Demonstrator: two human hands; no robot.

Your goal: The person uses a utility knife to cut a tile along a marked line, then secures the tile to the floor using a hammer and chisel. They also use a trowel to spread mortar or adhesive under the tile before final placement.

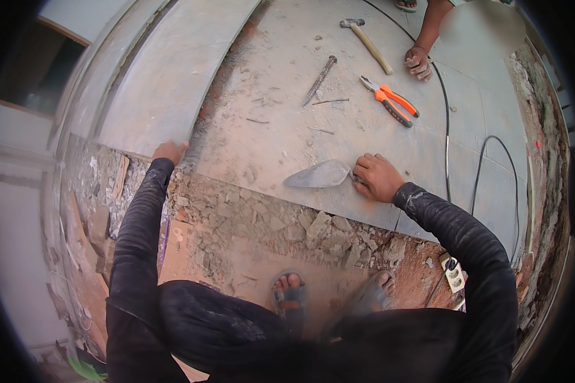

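My right hand [378,178] is closed around the handle of a pointing trowel [319,173]. The trowel's grey, dusty blade lies flat on the tiled floor and points left. At the near corner of a long grey tile [169,76], my left hand [170,152] has its fingers curled over the edge. Part of those fingers is hidden from me. This tile sits beside a dusty strip with reddish rubble along its right edge.
Pliers with orange handles [393,102], a hammer [367,45], a chisel [319,81] and loose nails lie ahead. Another person's hand [418,63] rests by a black cable [446,115]. Broken rubble [319,230] borders the floor, and a white power strip [453,273] sits at right.
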